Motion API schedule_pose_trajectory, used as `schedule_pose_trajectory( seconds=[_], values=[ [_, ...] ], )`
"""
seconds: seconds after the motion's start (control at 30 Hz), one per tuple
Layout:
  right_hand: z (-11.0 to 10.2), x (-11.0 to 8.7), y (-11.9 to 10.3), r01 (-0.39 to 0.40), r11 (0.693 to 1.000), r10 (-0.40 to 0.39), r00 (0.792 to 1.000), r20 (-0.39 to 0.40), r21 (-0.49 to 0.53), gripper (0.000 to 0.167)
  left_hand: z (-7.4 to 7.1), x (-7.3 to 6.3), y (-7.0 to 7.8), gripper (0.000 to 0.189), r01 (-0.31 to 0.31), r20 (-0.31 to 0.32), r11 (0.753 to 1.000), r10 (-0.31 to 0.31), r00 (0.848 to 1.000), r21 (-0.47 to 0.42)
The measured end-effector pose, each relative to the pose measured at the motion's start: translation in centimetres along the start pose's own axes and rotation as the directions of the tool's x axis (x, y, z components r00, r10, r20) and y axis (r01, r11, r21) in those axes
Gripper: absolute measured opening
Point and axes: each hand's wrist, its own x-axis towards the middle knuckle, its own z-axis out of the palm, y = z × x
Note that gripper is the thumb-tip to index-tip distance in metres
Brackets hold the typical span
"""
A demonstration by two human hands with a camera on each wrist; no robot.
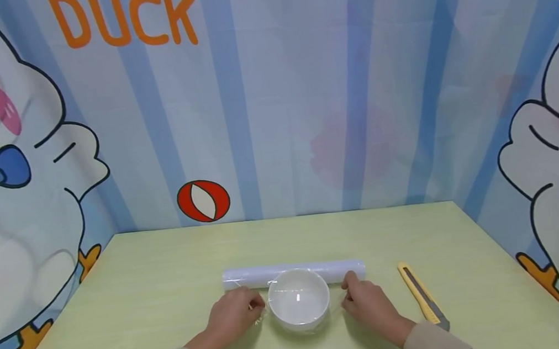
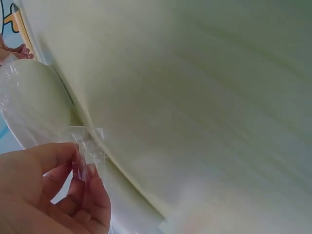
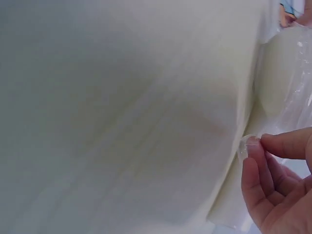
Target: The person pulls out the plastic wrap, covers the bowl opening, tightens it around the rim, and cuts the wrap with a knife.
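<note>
A white bowl (image 1: pixel 299 300) stands on the table with clear plastic wrap (image 2: pixel 9 87) stretched over its top and hanging around its sides. To the bowl's left, my left hand (image 1: pixel 237 310) pinches an edge of that wrap between thumb and fingers; the left wrist view shows the crumpled film at the fingertips. On the opposite side my right hand (image 1: pixel 371 305) pinches another bit of the wrap, visible at the fingertips in the right wrist view. Right behind the bowl lies a roll of plastic wrap (image 1: pixel 248 277), crosswise and partly hidden by the bowl.
A yellow and grey utility knife (image 1: pixel 422 295) lies on the pale green table (image 1: pixel 167 262) to the right of my right hand. Behind the table hangs a blue striped cloth (image 1: pixel 274 114) printed with ducks, a ball and lettering.
</note>
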Motion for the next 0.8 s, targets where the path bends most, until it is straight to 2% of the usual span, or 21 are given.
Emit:
schedule_pose_trajectory(
  seconds=[0.07,0.13,0.23,0.33,0.5,0.57,0.63,0.7,0.73,0.8],
  values=[
    [0.0,0.2,-0.2,-0.066,0.992,0.065,0.998,0.018,0.106,0.02,0.2,0.3,0.1,0.003,0.03,0.005,0.998,-0.03,1.0,-0.062],
    [0.1,0.3,-0.3,-0.126,0.97,0.121,0.992,0.036,0.207,0.021,0.3,0.5,0.2,0.003,0.043,0.003,0.992,-0.043,0.999,-0.118],
    [0.2,0.5,-0.5,-0.181,0.939,0.174,0.983,0.05,0.293,0.02,0.5,0.7,0.5,0.006,0.075,-0.004,0.983,-0.076,0.997,-0.169],
    [0.3,0.7,-0.6,-0.203,0.928,0.198,0.979,0.048,0.313,0.02,0.6,0.7,0.8,0.009,0.123,-0.015,0.977,-0.128,0.992,-0.175],
    [0.4,1.1,-0.6,-0.257,0.938,0.258,0.966,0.025,0.233,0.023,0.7,0.9,1.2,0.01,0.187,-0.002,0.95,-0.194,0.981,-0.251],
    [0.6,1.3,-0.6,-0.293,0.921,0.293,0.955,0.038,0.257,0.024,0.8,0.9,1.2,0.008,0.207,0.036,0.912,-0.208,0.977,-0.354],
    [0.9,1.4,-0.8,-0.336,0.873,0.329,0.941,0.083,0.354,0.022,0.9,0.9,1.2,0.007,0.231,0.074,0.86,-0.222,0.972,-0.456],
    [1.2,1.4,-1.0,-0.379,0.803,0.361,0.924,0.13,0.46,0.018,0.9,0.8,1.2,0.007,0.262,0.113,0.796,-0.239,0.964,-0.546],
    [1.4,1.4,-1.2,-0.396,0.762,0.374,0.915,0.15,0.512,0.018,0.9,0.8,1.3,0.007,0.283,0.134,0.755,-0.254,0.958,-0.592],
    [1.6,1.2,-1.6,-0.424,0.688,0.402,0.898,0.177,0.589,0.02,0.9,0.7,1.4,0.011,0.305,0.147,0.717,-0.276,0.95,-0.627]
  ],
)
